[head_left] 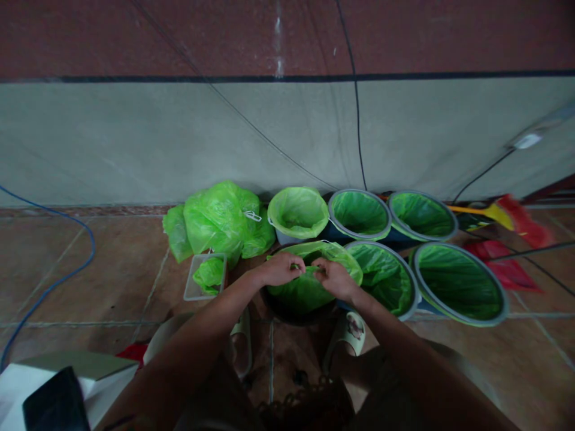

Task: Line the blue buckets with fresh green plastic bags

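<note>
In the head view, my left hand (282, 269) and my right hand (333, 279) are close together over a dark bucket (294, 318) between my feet. Both hands pinch the edge of a thin green plastic bag (309, 296) that hangs down inside the bucket. Right behind my hands stands a white pail (282, 236) lined with the same green plastic. To the right are several grey-rimmed bins (459, 287) with green liners. My fingertips partly hide the bag's edge.
Filled green bags (215, 212) lean by the wall at left. A clear plastic tub (194, 291) holds crumpled green plastic. A red dustpan (505, 263) and a red-and-yellow broom (507, 215) lie at right. A blue hose (67, 279) crosses the floor. A phone (56, 404) rests on a box (108, 383).
</note>
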The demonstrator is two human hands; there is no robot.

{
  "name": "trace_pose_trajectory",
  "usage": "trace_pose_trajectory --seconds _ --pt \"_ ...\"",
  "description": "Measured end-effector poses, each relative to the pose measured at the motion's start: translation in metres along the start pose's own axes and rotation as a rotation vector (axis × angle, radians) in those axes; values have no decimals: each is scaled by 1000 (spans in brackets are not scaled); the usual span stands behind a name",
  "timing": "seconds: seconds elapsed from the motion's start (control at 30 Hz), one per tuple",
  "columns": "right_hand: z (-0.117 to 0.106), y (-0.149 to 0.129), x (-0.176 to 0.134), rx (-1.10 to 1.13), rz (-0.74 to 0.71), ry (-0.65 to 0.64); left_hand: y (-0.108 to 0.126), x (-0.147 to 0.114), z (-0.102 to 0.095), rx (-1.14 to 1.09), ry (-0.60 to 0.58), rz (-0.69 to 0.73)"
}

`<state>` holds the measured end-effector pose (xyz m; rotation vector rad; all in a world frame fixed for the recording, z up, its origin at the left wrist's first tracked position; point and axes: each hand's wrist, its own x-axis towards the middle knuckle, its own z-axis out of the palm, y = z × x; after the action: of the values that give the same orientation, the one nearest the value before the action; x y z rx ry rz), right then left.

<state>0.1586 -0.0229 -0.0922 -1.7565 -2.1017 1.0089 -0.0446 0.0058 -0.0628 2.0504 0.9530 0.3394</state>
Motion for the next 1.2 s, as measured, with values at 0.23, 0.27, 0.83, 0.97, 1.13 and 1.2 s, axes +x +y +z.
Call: trace_pose_trajectory --seconds 0.23,0.27,0.83,0.97,1.13,1.2 --pt "4 -2 -1 95 -139 -70 2 -1 1 57 16 -4" --pt "5 -2 -1 67 -127 -86 1 -1 1 94 23 -3" --pt "-30 29 43 87 153 412 21 -6 -30 146 430 21" --pt "-26 46 50 -125 227 401 27 -13 -34 32 411 72" --pt "-10 56 56 -294 215 304 23 -15 -42 -324 386 -47" --pt "-4 55 59 -358 197 291 19 -12 -40 -468 390 -88"
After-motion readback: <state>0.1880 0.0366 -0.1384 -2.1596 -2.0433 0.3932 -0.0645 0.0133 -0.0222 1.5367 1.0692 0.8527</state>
